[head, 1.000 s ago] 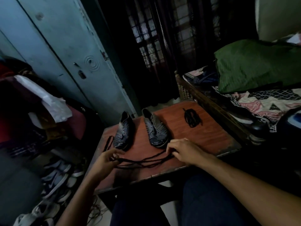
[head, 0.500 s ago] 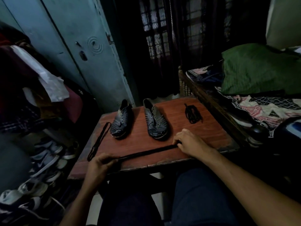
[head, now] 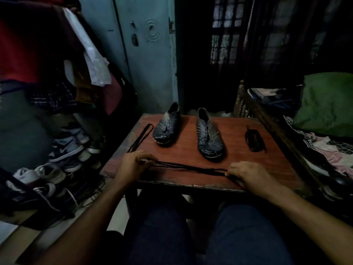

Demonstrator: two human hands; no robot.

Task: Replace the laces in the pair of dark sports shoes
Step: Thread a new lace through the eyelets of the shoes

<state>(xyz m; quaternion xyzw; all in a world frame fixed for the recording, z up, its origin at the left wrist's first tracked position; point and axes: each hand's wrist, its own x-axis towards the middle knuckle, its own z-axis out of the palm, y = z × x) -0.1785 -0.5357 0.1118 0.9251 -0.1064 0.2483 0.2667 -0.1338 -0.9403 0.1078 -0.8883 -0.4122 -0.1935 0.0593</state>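
Dark sports shoes: left shoe (head: 166,129) and right shoe (head: 209,139) are stood side by side, unlaced, at 12 o'clock on the wooden counter (head: 238,159). Black lace (head: 188,167) is stretched along the near edge, pinched by left hand (head: 131,165) and right hand (head: 248,175). Bundled lace (head: 255,139) lies at 2 o'clock, folded lace (head: 140,138) at 10.

Setting: a lived-in bedroom in a home. Evidence: a bed (head: 324,150) with patterned sheet and green pillow (head: 328,104) along the right; clothes (head: 57,64) hanging in a heap at left; a pile of sneakers (head: 65,150) on the floor beneath them; a pale blue door (head: 145,54) with lock; a dark curtained, barred window (head: 225,44); a small reddish wooden table (head: 238,165) between them.
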